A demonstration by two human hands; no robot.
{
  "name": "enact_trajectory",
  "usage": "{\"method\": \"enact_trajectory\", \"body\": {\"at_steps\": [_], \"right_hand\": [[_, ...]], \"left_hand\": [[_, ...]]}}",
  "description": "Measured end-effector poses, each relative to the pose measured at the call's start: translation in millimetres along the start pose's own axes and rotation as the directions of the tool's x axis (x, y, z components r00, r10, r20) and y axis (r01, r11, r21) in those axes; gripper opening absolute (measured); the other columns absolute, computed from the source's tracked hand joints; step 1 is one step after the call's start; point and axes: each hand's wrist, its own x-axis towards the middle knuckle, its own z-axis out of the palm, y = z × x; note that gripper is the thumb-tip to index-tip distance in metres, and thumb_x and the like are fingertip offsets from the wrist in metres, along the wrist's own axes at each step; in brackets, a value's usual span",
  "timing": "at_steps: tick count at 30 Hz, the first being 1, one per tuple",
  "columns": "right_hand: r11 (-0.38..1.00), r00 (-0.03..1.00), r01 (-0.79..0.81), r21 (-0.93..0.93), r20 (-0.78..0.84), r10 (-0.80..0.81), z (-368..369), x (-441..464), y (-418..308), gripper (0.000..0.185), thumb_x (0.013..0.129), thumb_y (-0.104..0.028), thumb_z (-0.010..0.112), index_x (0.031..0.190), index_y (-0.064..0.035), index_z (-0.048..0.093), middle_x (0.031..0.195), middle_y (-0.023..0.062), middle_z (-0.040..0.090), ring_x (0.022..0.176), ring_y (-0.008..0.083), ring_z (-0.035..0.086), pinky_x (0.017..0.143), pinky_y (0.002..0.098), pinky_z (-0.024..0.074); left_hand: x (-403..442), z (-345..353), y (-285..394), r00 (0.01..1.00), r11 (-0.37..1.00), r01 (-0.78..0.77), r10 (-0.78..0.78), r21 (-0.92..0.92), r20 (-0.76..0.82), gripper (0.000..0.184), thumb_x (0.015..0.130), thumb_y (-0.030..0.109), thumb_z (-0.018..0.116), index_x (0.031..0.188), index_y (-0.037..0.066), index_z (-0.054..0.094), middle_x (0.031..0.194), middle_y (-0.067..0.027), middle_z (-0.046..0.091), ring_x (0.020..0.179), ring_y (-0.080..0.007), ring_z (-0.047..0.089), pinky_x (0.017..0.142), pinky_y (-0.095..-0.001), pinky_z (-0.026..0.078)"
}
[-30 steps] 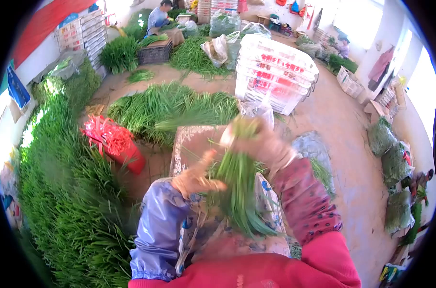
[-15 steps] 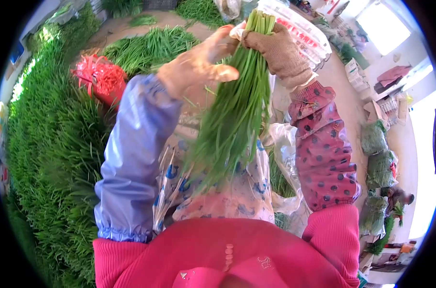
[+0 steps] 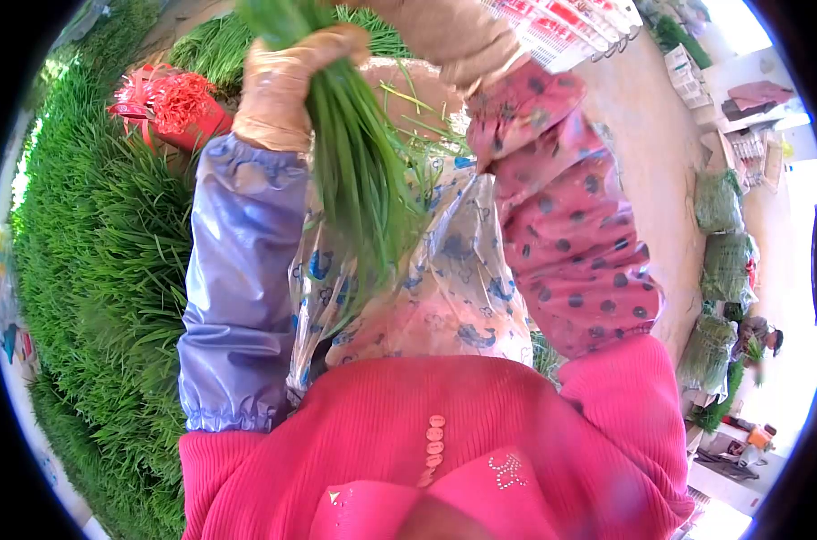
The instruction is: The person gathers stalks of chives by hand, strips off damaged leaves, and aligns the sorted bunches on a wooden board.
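Note:
A bunch of green chives (image 3: 359, 171) hangs with its loose leaves downward over my lap, its upper end cut off by the top edge of the view. My left hand (image 3: 287, 81), in a pale glove, is wrapped round the bunch near the top. My right hand (image 3: 458, 36), in a brown knit glove, reaches across at the top edge, just right of the chives. It is blurred and its fingertips are out of view, so its grip does not show. A clear apron with blue prints (image 3: 462, 243) covers my lap beneath the leaves.
A thick bank of chives (image 3: 111, 270) rises along my left. Near it stands a red container with red strips (image 3: 179, 103). More loose chives (image 3: 215, 40) lie ahead. White-and-red packaging (image 3: 561, 27) lies ahead right. Bagged bundles (image 3: 728, 265) line the right, near another person (image 3: 755, 340).
The chives have moved left and up, from my right hand's grip into my left hand's. My left hand has closed round them, and my right hand has moved up and left.

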Motion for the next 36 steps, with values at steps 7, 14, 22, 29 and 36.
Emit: {"method": "enact_trajectory", "body": {"at_steps": [7,14,22,29,36], "right_hand": [[0.932,0.922,-0.239,-0.273,0.238,0.306,35,-76,53,0.118,0.063,-0.033,0.082,0.147,0.0046,0.008,0.115,0.0303,0.058,0.108,0.0351,0.059,0.09,0.0373,0.0478],[0.743,0.675,-0.54,-0.396,0.322,0.663,36,-91,102,0.062,0.069,-0.025,0.071,0.123,-0.0033,0.051,0.103,0.022,0.064,0.096,0.0346,0.062,0.085,0.0405,0.0486],[0.306,0.497,-0.259,-0.916,0.146,0.855,-44,-143,221,0.043,0.082,-0.026,0.059,0.121,-0.0106,0.05,0.101,0.0242,0.065,0.099,0.0408,0.062,0.086,0.0491,0.0475],[-0.138,0.377,-0.371,-0.918,-0.285,0.881,-218,-206,220,0.052,0.082,-0.004,0.053,0.132,-0.0153,0.046,0.114,0.0231,0.062,0.108,0.0406,0.057,0.091,0.0472,0.0455],[-0.385,0.288,-0.615,-0.688,-0.651,0.702,-303,-256,213,0.06,0.077,-0.004,0.059,0.134,-0.0124,0.044,0.117,0.0222,0.062,0.112,0.0396,0.057,0.094,0.0426,0.0454]], "left_hand": [[-17,-56,-42,0.986,0.926,-0.073,0.011,-0.372,-0.166,0.027,0.087,0.01,0.063,0.111,-0.001,0.059,0.1,-0.0083,0.064,0.092,-0.0177,0.062,0.086,-0.0314,0.052],[-71,-124,-73,0.944,0.963,0.262,-0.27,-0.065,-0.19,0.07,0.08,0.009,0.073,0.139,0.004,0.037,0.133,-0.0142,0.052,0.122,-0.0213,0.05,0.1,-0.0378,0.042],[-98,-226,-50,0.777,0.971,0.231,-0.217,-0.052,-0.591,0.065,0.086,0.022,0.069,0.14,0.006,0.037,0.133,-0.0198,0.052,0.122,-0.0329,0.05,0.096,-0.0505,0.043],[-62,-292,-36,0.608,0.88,0.371,0.012,0.298,-0.794,0.034,0.091,0.02,0.06,0.122,0.006,0.057,0.089,-0.008,0.071,0.071,-0.0124,0.065,0.063,-0.0253,0.052],[50,-344,-13,0.54,0.781,0.43,0.18,0.453,-0.822,0.032,0.09,0.025,0.063,0.116,0.005,0.061,0.073,-0.0082,0.069,0.052,-0.011,0.058,0.047,-0.0247,0.046]]}}
